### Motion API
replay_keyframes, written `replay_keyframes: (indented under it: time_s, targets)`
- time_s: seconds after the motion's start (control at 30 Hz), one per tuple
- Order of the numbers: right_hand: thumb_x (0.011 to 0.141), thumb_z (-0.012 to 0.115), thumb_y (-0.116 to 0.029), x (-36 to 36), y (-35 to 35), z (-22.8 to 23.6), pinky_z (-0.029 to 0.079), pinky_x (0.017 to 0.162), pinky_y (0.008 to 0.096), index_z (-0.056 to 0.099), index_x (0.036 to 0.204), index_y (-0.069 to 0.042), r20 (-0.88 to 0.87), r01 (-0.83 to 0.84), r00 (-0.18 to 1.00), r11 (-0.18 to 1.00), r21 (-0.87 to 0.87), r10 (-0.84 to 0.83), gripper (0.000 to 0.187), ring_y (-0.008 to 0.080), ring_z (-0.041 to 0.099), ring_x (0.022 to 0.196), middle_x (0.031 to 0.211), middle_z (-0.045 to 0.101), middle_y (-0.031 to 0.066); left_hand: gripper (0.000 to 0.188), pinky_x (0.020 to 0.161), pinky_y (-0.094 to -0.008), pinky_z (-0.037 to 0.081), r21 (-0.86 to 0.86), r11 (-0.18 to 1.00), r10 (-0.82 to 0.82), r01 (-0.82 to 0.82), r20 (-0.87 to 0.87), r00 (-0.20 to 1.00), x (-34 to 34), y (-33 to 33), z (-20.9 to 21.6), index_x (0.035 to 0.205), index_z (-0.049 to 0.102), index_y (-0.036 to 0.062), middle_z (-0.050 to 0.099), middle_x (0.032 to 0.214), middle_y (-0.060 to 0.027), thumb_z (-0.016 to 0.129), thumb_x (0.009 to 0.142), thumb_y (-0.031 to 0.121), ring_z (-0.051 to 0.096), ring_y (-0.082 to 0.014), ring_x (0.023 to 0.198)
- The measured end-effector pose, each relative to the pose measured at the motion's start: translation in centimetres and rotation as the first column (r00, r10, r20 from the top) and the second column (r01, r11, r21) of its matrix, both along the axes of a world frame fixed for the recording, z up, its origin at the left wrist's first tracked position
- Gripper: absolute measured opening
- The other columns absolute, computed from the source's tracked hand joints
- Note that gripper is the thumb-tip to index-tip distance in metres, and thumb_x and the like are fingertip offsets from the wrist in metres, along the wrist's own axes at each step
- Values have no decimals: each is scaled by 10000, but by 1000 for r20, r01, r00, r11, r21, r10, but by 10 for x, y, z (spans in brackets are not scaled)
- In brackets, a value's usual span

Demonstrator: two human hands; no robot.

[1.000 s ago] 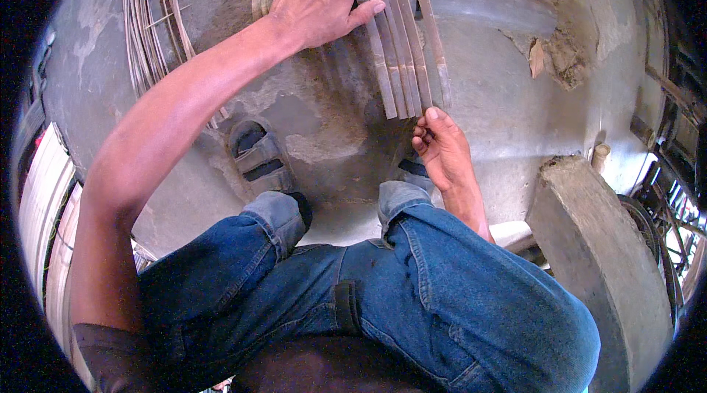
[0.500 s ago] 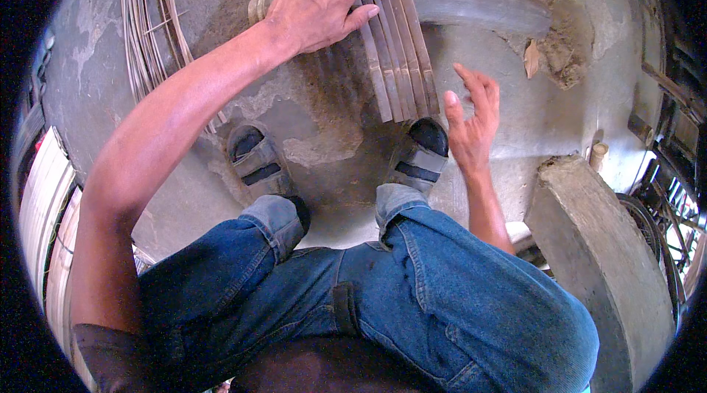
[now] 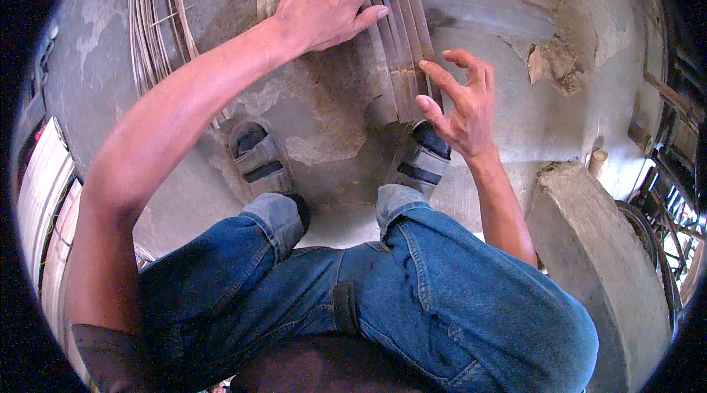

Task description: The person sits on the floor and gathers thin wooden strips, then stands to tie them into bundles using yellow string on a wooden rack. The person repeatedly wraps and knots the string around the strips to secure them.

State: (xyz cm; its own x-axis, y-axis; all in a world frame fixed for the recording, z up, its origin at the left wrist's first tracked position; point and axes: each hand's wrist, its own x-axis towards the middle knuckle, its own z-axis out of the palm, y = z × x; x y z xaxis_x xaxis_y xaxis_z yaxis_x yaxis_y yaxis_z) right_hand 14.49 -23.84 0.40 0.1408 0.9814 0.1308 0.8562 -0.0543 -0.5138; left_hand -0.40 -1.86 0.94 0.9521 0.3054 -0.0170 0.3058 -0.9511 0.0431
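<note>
Basically, the flat brown strips (image 3: 401,39) sit side by side at top center of the frame, running down just right of the middle, apparently laid across a thick grey pole (image 3: 486,6). Left hand (image 3: 324,2) is spread, index finger and thumb lying over the strips; right hand (image 3: 468,109) is half open by their right edge, thumb and index apart, pinching nothing. Index tip may touch the outer strip, hard to tell from this angle

To do it well, I'd say: keep the left palm's weight even so no strip rides up on the curved pole, nudge the outer edge lightly with the right index, keep lower ends level

In the way: right sandal (image 3: 427,157), right by the lower ends, leaving little room to pull downward. Around: thin strip bundle (image 3: 147,32) upper left, left sandal (image 3: 258,153) left of center, dry leaf (image 3: 535,64) upper right, concrete block (image 3: 604,268) lower right, near the right forearm
</note>
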Motion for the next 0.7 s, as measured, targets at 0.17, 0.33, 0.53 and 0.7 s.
replay_keyframes:
  time_s: [0.17,0.33,0.53,0.7]
  targets:
    - [746,653,-435,-4,3,9,353,917,420,655,1060,-168,-5,-16,1000,1000,19,16,412,293,458,1060,1153,502,108,607,1047,-566,249,-12,1000,6,-6,4,1000,0,0,-2,1439,265,193,205,1464,-231,434,908,435,230,-368,1355]
    - [732,664,-448,-10,4,6,349,921,421,662,1040,-167,-2,-24,1000,1000,-3,24,417,298,450,1069,1160,499,105,611,1047,-568,248,-41,999,9,-7,32,999,0,-1,-2,1439,262,193,204,1464,-230,439,907,436,230,-369,1355]
    - [727,669,-461,-14,7,12,345,926,421,665,1025,-162,-1,-48,999,999,-3,48,422,298,438,1086,1170,491,101,610,1045,-571,248,-19,1000,2,-2,4,1000,0,0,-1,1441,254,189,197,1465,-228,434,912,432,226,-368,1357]
    - [730,662,-482,-17,9,15,343,923,415,669,1011,-165,-5,-38,999,999,-19,38,424,300,431,1096,1177,486,99,603,1048,-564,248,-13,1000,-4,4,8,1000,-1,1,-1,1445,241,188,191,1468,-228,418,921,428,216,-367,1361]
